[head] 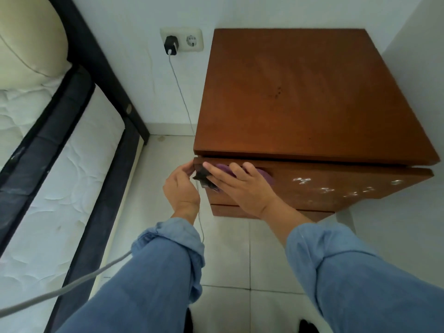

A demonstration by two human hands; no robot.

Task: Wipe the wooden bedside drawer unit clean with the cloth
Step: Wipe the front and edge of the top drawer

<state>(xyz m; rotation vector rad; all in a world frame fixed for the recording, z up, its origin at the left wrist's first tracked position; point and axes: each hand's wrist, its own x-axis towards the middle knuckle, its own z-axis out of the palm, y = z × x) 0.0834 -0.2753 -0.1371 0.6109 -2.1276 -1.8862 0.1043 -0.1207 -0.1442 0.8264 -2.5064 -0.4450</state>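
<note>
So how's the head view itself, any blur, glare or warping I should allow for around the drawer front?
Head view: even, soft light, with no hard glare on the drawer unit. Wide-angle warping bends the bed frame and splays the unit's edges. The whole picture is slightly soft; the right hand pressing the purple cloth and the left hand still read clearly. The pale marks on the drawer front are too blurred to identify.

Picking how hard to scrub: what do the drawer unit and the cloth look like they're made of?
Drawer unit: looks like reddish-brown wood with a smooth, low-sheen finish; faint grain shows on top, whitish smears on the drawer front. Cloth, pressed under the right hand: soft purple fabric, possibly microfibre; mostly hidden.
</note>
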